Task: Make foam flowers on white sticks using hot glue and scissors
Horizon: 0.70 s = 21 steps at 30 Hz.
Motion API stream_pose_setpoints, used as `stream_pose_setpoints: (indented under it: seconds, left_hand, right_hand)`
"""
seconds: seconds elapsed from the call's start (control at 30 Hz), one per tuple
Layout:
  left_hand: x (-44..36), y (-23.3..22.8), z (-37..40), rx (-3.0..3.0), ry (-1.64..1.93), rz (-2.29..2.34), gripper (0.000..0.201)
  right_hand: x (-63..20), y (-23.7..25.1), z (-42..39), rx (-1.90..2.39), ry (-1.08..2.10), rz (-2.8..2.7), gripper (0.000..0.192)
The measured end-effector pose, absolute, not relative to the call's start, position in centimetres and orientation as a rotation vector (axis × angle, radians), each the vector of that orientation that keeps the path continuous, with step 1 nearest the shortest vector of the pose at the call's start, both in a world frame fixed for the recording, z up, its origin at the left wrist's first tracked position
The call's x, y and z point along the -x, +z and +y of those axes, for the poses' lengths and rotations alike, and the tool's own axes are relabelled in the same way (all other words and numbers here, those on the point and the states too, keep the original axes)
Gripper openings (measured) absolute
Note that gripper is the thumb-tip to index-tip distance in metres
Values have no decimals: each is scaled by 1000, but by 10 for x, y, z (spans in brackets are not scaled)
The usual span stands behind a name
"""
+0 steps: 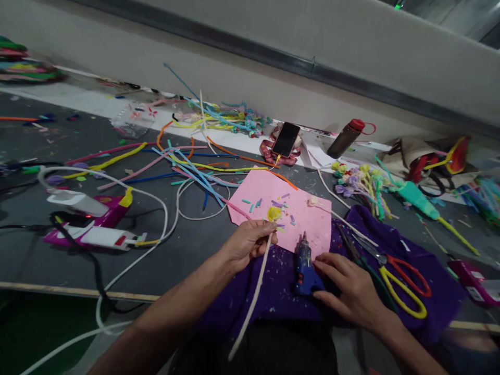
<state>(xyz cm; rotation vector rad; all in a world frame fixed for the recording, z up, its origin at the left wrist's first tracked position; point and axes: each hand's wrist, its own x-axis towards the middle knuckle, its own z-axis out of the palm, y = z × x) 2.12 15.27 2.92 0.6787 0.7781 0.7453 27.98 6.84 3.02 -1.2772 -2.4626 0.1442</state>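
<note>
My left hand [247,242] pinches a long cream pipe cleaner [253,298] that ends in a small yellow flower [274,213], held over the near edge of a pink sheet [312,224]. My right hand [351,291] rests on a blue hot glue gun [304,265], fingers curled over its body; the gun lies on a purple cloth [414,255] with its nozzle pointing at the pink sheet. A second cream stem with a pale flower [312,200] lies across the pink sheet's right corner.
Red and yellow scissors [402,284] lie on the cloth to the right. Loose pipe cleaners [187,166] cover the dark table. A pink and white device [94,224] with cables sits left. A phone [286,139], a bottle [346,138] and finished flowers [359,182] stand behind.
</note>
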Motion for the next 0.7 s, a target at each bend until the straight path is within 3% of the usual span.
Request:
stream_pose_setpoints:
  seconds: [0.1,0.23,0.4,0.7]
  left_hand:
    - [-23,31,151,-690,672,743,29]
    - [-26,32,147,-736,630,722,31]
    - [-25,30,145,-703,671,688,29]
    - [-23,31,144,-751,633,690,32]
  right_hand:
    - [-267,45,75,1245,220,-2342,27]
    - [-231,63,97,1222,577,-2109,13]
    - [-197,59,124,1127,845,-1952,15]
    - [-200,66,130,1152,899,-2000,8]
